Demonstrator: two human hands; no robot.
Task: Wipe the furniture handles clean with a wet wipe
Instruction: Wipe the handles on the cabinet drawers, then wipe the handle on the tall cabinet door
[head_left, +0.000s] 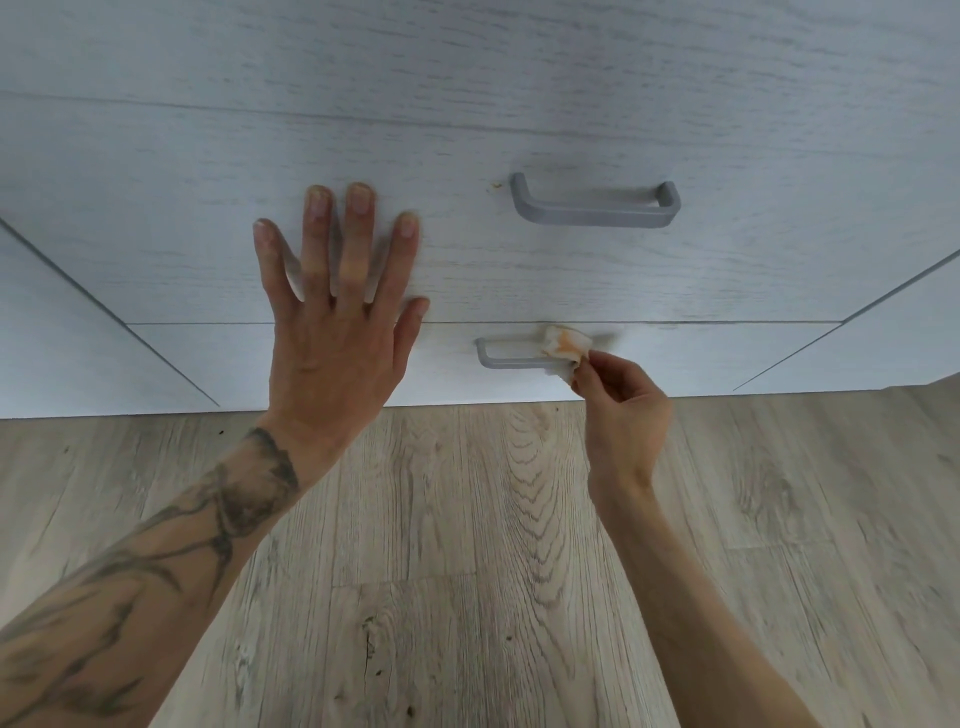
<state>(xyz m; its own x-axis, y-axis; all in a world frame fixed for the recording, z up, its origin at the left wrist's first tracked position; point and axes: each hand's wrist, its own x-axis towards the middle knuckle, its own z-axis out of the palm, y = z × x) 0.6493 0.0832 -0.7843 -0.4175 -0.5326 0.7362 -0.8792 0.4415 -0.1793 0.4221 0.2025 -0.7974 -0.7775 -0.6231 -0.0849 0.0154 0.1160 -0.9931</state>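
Observation:
A pale wood-grain drawer unit fills the upper half of the head view. The upper drawer carries a grey bar handle (597, 208). On the lower drawer is a second grey handle (506, 358), whose right part is hidden under a white wet wipe (566, 345) stained orange. My right hand (621, 410) pinches that wipe between thumb and fingers and holds it against the lower handle. My left hand (337, 306) lies flat with fingers spread on the upper drawer front (208, 234), left of both handles.
A small brown speck (496, 184) sits on the drawer front just left of the upper handle. Light wood-plank floor (467, 571) spreads below the unit. Neighbouring cabinet fronts (62, 332) angle away at both sides.

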